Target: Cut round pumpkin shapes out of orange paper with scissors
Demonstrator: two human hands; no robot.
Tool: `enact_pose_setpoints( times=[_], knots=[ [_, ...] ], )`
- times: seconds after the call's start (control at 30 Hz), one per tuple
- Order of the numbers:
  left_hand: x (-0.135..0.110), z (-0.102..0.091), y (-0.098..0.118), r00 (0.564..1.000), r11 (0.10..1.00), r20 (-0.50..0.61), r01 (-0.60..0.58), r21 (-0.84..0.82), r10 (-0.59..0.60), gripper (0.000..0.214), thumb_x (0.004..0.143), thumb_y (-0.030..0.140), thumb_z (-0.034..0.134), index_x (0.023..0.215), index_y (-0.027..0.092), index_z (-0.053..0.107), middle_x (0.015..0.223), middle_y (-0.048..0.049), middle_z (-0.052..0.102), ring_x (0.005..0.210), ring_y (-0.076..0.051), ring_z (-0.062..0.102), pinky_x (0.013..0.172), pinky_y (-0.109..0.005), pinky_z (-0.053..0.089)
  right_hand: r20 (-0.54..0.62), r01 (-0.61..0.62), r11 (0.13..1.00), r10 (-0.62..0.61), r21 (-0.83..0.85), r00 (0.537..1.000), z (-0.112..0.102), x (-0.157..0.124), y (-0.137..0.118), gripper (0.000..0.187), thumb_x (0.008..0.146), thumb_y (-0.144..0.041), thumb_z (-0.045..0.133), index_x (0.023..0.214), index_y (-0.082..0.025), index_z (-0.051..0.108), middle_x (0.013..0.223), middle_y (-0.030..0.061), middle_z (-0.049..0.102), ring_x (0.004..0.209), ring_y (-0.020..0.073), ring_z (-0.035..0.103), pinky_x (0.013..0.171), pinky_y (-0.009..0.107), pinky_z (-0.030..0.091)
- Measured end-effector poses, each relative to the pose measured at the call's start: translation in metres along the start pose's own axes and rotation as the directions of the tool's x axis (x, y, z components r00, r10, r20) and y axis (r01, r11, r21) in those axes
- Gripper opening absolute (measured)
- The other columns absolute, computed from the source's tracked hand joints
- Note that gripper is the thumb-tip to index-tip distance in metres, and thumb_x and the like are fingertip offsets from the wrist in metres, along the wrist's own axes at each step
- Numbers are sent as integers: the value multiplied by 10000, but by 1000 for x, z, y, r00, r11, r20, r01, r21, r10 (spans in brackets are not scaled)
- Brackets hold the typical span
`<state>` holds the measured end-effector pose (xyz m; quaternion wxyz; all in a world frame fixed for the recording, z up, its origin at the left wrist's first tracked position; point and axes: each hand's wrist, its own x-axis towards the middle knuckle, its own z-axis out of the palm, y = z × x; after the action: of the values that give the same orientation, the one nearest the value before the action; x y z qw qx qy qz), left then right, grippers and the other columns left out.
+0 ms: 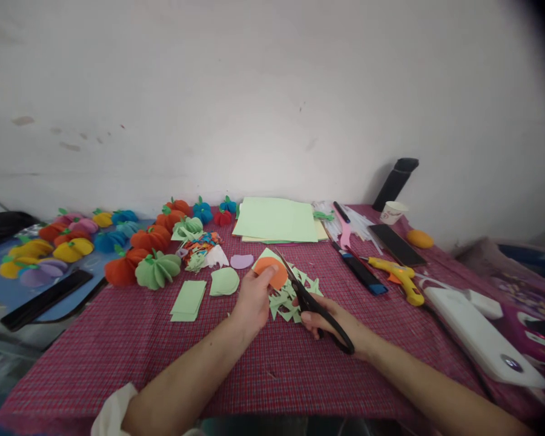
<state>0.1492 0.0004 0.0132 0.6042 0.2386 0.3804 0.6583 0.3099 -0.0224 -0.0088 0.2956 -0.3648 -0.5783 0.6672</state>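
Observation:
My left hand [253, 298] pinches an orange paper circle [275, 272] laid over a piece of light green paper [267, 253]. In my right hand [329, 320] is a pair of black-handled scissors [315, 306], its blades pointing up and left beside the right edge of the held paper. Light green scraps [287, 303] lie on the cloth beneath both hands. Left of my left hand are a small pile of rounded green pieces [224, 281], a stack of green rectangles [188, 301] and a lilac piece [242, 261].
Several colourful paper pumpkins [151, 238] crowd the left side. Large green sheets [276, 219] lie at the back by the wall. On the right are a yellow glue gun [402, 277], a dark phone-like slab [397, 244], a paper cup [393, 212] and a white power bank-like device [476, 336].

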Motion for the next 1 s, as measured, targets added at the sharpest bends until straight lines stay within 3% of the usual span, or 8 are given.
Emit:
enact_pose_setpoints(
  times=[0.67,1.0],
  knots=[
    [-5,4,2,999,998,-14,41,-39,-41,122,571,194,648,648,133,577,597,15,602,527,-82,535,541,-204,397,-53,7,996,-12,-88,999,5,5,0,321,714,-372,590,931,-155,500,563,-59,417,461,56,375,443,188,309],
    [-3,2,1,1000,999,-9,28,-27,-29,146,570,200,658,667,120,584,618,7,591,542,-82,522,545,-209,392,-46,8,999,-9,-34,999,4,3,0,341,705,-365,600,946,-142,511,566,-55,422,466,55,389,433,184,339]
  ],
)
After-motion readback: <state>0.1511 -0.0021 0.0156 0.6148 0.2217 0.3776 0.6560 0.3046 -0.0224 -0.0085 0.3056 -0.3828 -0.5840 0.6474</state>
